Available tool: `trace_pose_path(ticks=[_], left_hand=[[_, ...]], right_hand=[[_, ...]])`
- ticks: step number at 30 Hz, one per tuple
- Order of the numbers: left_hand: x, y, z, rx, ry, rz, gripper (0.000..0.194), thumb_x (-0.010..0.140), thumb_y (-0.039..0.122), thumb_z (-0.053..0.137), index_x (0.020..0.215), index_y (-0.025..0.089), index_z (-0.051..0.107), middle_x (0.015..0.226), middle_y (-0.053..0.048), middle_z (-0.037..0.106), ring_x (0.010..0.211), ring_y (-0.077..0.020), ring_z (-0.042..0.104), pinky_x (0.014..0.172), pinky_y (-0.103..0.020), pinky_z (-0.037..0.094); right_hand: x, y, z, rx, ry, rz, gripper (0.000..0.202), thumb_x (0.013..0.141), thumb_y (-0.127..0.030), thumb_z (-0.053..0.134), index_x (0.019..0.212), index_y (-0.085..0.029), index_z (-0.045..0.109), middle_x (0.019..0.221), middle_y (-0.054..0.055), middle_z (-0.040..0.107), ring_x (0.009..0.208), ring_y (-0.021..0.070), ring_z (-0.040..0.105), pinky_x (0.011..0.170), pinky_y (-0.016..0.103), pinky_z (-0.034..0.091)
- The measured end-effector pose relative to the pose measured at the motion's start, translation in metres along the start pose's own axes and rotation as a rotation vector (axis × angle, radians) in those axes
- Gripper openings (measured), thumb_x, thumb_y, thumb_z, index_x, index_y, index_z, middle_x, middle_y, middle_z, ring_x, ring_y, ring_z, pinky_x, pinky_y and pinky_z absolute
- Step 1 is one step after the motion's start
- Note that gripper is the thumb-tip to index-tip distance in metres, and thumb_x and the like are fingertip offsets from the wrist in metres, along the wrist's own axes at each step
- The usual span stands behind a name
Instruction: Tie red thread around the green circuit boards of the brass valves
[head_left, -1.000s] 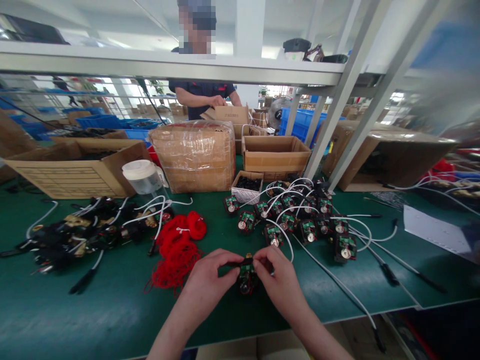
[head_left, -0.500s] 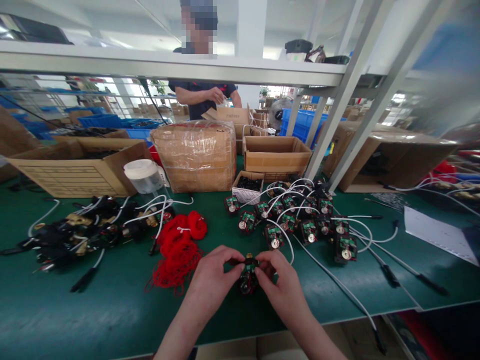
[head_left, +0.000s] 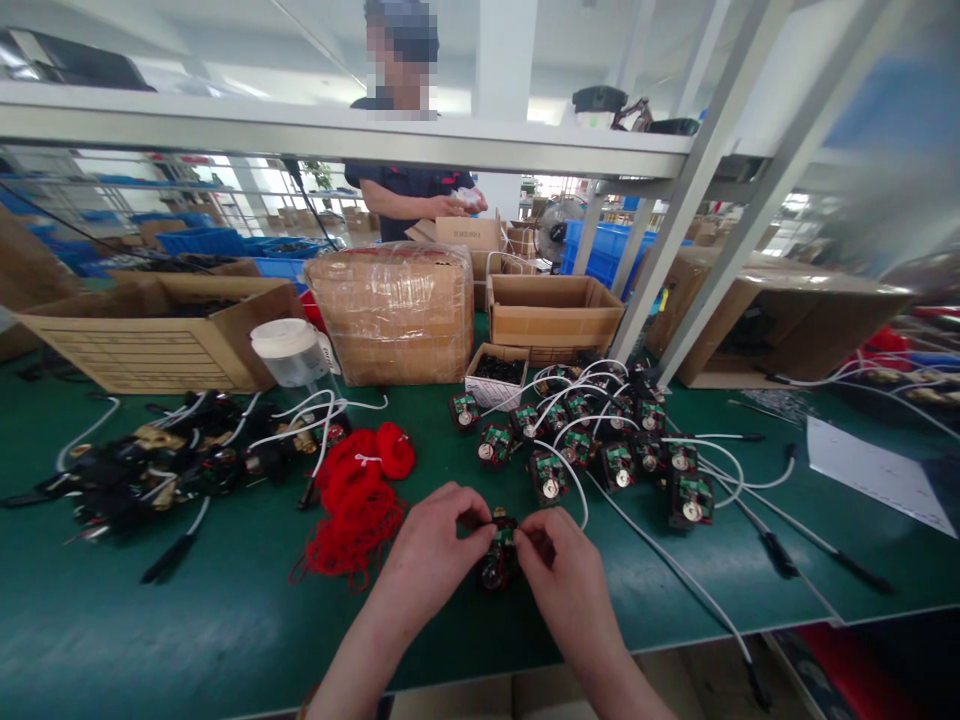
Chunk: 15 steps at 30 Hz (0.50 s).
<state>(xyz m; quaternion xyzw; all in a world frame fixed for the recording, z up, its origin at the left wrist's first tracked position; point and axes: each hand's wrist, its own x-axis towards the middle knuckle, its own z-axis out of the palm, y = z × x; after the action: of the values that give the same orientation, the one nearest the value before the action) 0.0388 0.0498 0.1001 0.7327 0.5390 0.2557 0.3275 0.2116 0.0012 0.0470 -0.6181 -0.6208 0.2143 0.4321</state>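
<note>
A small black unit with a green circuit board, red wires and a brass fitting (head_left: 493,572) stands on the green bench between my hands. My left hand (head_left: 441,535) pinches at its upper left edge, thumb and forefinger closed. From the other side, my right hand (head_left: 564,560) has its thumb and fingertips closed at the unit's right edge. What lies right under the fingertips is partly hidden. Beyond my right hand sit several similar units with green boards (head_left: 576,448) and white cables. Left of my hands lies a tangle of red string (head_left: 352,535).
Black and brass assemblies with cables (head_left: 161,465) are heaped at left. Behind them stand a lidded clear jar (head_left: 289,355), a taped carton (head_left: 394,315) and a small box of black parts (head_left: 496,375). Slanted metal posts (head_left: 720,200) rise at right. Across the bench a co-worker (head_left: 405,200) stands.
The dark piece that spanned my fingertips over the unit no longer shows between them. My fingertips have shifted slightly, uncovering more board. The co-worker's hands have moved together around a whitish item.
</note>
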Motion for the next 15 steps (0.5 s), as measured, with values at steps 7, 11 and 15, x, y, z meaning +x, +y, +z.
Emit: trace_pose_path(ticks=[7,11,15], left_hand=[[0.0006,-0.0014,0.0008,-0.020,0.004,0.007,0.009,0.078,0.019,0.064,0.078,0.024,0.071,0.085,0.000,0.067,0.083,-0.0178,0.066,0.079,-0.030,0.049],[-0.0005,-0.0001,0.0002,-0.025,0.011,0.008,0.009,0.078,0.019,0.064,0.078,0.023,0.071,0.085,0.000,0.068,0.084,-0.0183,0.066,0.079,-0.030,0.049],[-0.0026,0.0019,-0.0022,-0.031,0.013,0.015,0.011,0.078,0.018,0.063,0.080,0.023,0.072,0.086,0.000,0.069,0.085,-0.0186,0.066,0.078,-0.030,0.050]], right_hand=[[-0.0050,0.0027,0.0047,-0.106,0.044,-0.120,0.011,0.091,-0.018,0.053,0.082,-0.022,0.057,0.081,0.002,0.058,0.072,0.0190,0.058,0.065,0.031,0.041],[-0.0059,0.0046,0.0040,-0.020,0.028,-0.070,0.008,0.092,-0.020,0.053,0.086,-0.022,0.057,0.083,0.002,0.058,0.070,0.0175,0.057,0.064,0.029,0.043],[-0.0022,0.0028,-0.0018,0.102,0.000,-0.005,0.007,0.092,-0.022,0.052,0.091,-0.022,0.059,0.084,0.002,0.060,0.072,0.0175,0.059,0.066,0.028,0.046]])
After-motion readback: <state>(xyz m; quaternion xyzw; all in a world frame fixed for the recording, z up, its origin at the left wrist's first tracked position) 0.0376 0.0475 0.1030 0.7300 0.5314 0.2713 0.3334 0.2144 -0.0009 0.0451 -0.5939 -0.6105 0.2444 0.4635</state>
